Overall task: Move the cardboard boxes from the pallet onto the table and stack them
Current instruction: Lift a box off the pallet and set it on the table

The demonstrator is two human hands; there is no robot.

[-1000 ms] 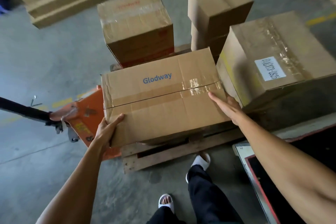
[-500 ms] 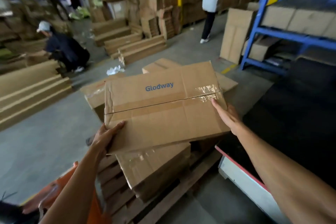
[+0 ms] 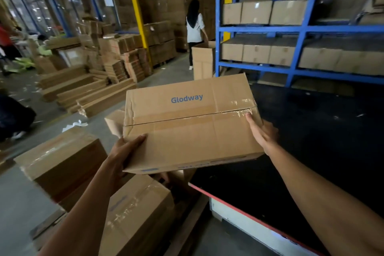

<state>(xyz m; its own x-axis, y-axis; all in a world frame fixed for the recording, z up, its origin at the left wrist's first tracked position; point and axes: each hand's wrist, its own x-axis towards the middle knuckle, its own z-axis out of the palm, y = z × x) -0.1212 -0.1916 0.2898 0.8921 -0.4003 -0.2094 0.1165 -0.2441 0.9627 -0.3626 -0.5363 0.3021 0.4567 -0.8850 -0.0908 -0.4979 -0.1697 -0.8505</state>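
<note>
A brown cardboard box (image 3: 191, 127) printed "Glodway" hangs in the air between my hands, its right half over the corner of the black table (image 3: 324, 151). My left hand (image 3: 121, 157) grips its lower left corner, thumb on top and fingers underneath. My right hand (image 3: 262, 134) presses flat against the right end, one straight digit lying along the taped top edge. Below on the left, two taped boxes (image 3: 62, 162) (image 3: 137, 210) sit on the pallet, whose planks (image 3: 47, 226) show blurred.
The table has a red rim and a white side (image 3: 239, 212). Behind it stands a blue rack (image 3: 301, 29) full of boxes. A person in a white top (image 3: 194, 27) walks away beside a tall open carton (image 3: 202, 60). Flat cardboard stacks (image 3: 89, 93) lie far left.
The Glodway box has come up off the pallet stack and swung right toward the black table. Both hands kept their places on it as my view rose.
</note>
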